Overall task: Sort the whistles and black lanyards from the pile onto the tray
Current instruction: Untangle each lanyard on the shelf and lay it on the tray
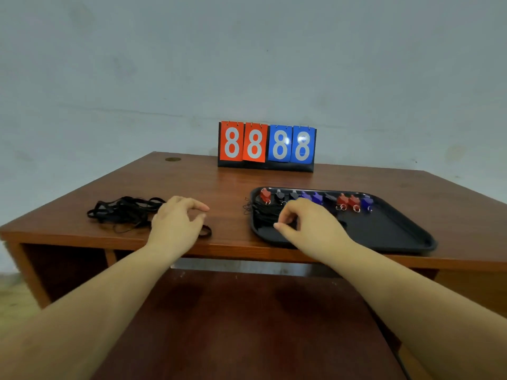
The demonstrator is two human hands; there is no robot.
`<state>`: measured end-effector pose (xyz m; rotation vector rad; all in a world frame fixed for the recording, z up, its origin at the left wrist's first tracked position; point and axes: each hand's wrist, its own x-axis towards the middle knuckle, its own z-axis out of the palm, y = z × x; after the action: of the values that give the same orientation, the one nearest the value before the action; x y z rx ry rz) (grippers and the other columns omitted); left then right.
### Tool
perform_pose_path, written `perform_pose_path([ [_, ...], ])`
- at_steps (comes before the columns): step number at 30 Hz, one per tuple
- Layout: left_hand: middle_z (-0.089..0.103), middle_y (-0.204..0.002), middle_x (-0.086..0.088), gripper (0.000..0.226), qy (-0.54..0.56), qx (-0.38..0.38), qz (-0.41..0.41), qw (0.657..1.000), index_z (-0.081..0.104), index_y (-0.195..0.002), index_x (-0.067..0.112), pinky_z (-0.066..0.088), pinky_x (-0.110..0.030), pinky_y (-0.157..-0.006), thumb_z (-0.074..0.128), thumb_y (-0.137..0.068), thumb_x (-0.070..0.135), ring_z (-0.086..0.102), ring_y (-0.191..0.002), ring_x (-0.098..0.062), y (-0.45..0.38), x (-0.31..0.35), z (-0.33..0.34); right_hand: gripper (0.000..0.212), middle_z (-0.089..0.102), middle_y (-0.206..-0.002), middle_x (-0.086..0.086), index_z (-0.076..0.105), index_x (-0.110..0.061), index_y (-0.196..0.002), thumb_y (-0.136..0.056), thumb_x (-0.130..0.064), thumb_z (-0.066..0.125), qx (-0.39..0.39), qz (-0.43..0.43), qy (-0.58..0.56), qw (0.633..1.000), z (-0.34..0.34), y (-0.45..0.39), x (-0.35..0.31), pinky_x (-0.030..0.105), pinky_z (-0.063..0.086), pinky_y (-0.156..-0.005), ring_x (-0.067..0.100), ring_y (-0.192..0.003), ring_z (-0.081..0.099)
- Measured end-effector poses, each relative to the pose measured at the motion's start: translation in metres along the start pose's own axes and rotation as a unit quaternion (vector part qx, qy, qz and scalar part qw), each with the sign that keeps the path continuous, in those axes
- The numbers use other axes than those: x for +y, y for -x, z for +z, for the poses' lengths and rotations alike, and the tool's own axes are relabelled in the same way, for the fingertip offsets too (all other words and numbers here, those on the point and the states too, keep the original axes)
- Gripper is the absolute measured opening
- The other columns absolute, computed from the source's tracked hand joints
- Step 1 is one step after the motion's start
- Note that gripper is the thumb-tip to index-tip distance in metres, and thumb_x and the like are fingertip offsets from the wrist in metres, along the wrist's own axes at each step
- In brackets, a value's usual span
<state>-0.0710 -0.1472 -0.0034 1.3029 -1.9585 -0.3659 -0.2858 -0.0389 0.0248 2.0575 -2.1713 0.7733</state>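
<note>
Tabletop lanyard pile [126, 211] beside left hand [177, 224] (touching).

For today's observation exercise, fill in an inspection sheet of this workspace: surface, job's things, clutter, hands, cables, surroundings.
Surface: brown wooden desk.
Job's things: black tray holds a row of whistles and a bundle of lanyards; loose lanyard pile on the desk.
Clutter: scoreboard showing 8888.
Hands: left hand open beside the pile; right hand over the tray, grip unclear.
Cables: nothing seen.
Surroundings: pale wall.
</note>
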Motion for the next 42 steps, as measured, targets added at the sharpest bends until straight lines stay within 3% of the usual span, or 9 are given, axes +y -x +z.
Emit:
perform_pose_path([
  [4, 0.055, -0.121, 0.003, 0.018, -0.055, -0.003, -0.005, 0.998, 0.065, -0.107, 0.03, 0.04, -0.038, -0.1, 0.055, -0.092, 0.028, 0.048, -0.116, -0.02, 0.011, -0.034, -0.02, 0.01, 0.052, -0.091, -0.009, 0.059, -0.026, -0.088, -0.088, -0.036, 0.06, -0.044, -0.061, 0.004, 0.997, 0.025, -0.007, -0.055, 0.023, 0.041, -0.073, 0.008, -0.081, 0.05],
  [12, 0.051, -0.122, 0.004, 0.034, -0.103, -0.017, 0.05, 0.993, 0.057, -0.125, 0.028, 0.033, -0.03, -0.1, 0.049, -0.094, 0.037, 0.042, -0.119, -0.016, 0.026, -0.069, -0.023, 0.059, 0.042, -0.135, 0.004, 0.037, -0.02, -0.14, -0.09, -0.049, 0.051, -0.077, 0.029, 0.035, 0.996, 0.077, -0.03, -0.103, 0.037, 0.044, -0.095, 0.026, -0.12, 0.05],
  [19, 0.039, -0.141, 0.004, 0.046, -0.065, 0.017, 0.113, 0.991, 0.044, -0.135, 0.027, 0.023, -0.031, -0.111, 0.054, -0.091, 0.036, 0.028, -0.135, -0.014, 0.029, -0.069, -0.024, 0.011, 0.053, -0.101, -0.002, 0.053, -0.022, -0.092, -0.094, -0.034, 0.052, -0.07, 0.079, 0.003, 0.994, 0.084, -0.046, -0.109, 0.031, 0.045, -0.076, 0.017, -0.088, 0.053],
  [23, 0.016, -0.155, 0.01, 0.057, -0.044, -0.065, 0.161, 0.984, 0.022, -0.146, 0.032, 0.001, -0.03, -0.116, 0.047, -0.095, 0.036, 0.004, -0.145, -0.01, 0.019, -0.045, -0.018, 0.007, 0.059, -0.088, -0.005, 0.053, -0.024, -0.089, -0.092, -0.031, 0.054, -0.035, 0.019, -0.045, 0.998, 0.065, -0.034, -0.108, 0.03, 0.048, -0.075, 0.014, -0.083, 0.056],
  [25, 0.037, -0.147, 0.008, 0.046, -0.006, -0.103, 0.166, 0.981, 0.031, -0.141, 0.031, 0.005, -0.031, -0.116, 0.044, -0.097, 0.033, 0.022, -0.14, -0.012, 0.011, -0.031, -0.009, 0.009, 0.063, -0.093, -0.004, 0.06, -0.023, -0.094, -0.092, -0.03, 0.055, -0.031, 0.002, -0.036, 0.999, 0.051, -0.028, -0.103, 0.034, 0.05, -0.081, 0.015, -0.089, 0.058],
  [27, 0.057, -0.12, 0.006, 0.028, 0.011, -0.12, 0.154, 0.981, 0.046, -0.124, 0.029, 0.023, -0.034, -0.11, 0.042, -0.097, 0.032, 0.043, -0.122, -0.017, 0.005, -0.024, 0.0, 0.014, 0.066, -0.096, -0.004, 0.064, -0.023, -0.1, -0.093, -0.029, 0.054, -0.03, 0.009, 0.004, 0.999, 0.036, -0.022, -0.09, 0.035, 0.051, -0.084, 0.014, -0.091, 0.06],
  [30, 0.058, -0.091, 0.011, 0.02, -0.035, -0.133, 0.154, 0.978, 0.058, -0.099, 0.028, 0.039, -0.035, -0.092, 0.039, -0.098, 0.033, 0.054, -0.098, -0.016, 0.001, -0.023, 0.003, 0.014, 0.067, -0.097, -0.004, 0.064, -0.023, -0.099, -0.094, -0.027, 0.052, -0.029, 0.07, 0.05, 0.996, 0.012, -0.014, -0.051, 0.034, 0.051, -0.085, 0.015, -0.09, 0.061],
  [37, 0.065, -0.087, 0.009, 0.027, -0.059, -0.129, 0.14, 0.98, 0.063, -0.085, 0.027, 0.041, -0.033, -0.085, 0.041, -0.097, 0.038, 0.057, -0.089, -0.013, -0.011, -0.034, 0.0, 0.011, 0.067, -0.106, 0.001, 0.064, -0.022, -0.098, -0.092, -0.025, 0.055, -0.089, 0.201, 0.121, 0.968, -0.019, 0.005, 0.031, 0.037, 0.051, -0.088, 0.018, -0.094, 0.061],
  [42, 0.052, -0.073, 0.017, 0.025, -0.031, -0.106, 0.171, 0.979, 0.057, -0.081, 0.03, 0.034, -0.031, -0.078, 0.039, -0.098, 0.034, 0.049, -0.081, -0.01, -0.004, -0.017, 0.009, 0.04, 0.053, -0.13, -0.002, 0.05, -0.027, -0.13, -0.093, -0.041, 0.049, -0.001, 0.036, 0.127, 0.991, 0.002, 0.003, -0.008, 0.037, 0.037, -0.104, 0.019, -0.122, 0.045],
])
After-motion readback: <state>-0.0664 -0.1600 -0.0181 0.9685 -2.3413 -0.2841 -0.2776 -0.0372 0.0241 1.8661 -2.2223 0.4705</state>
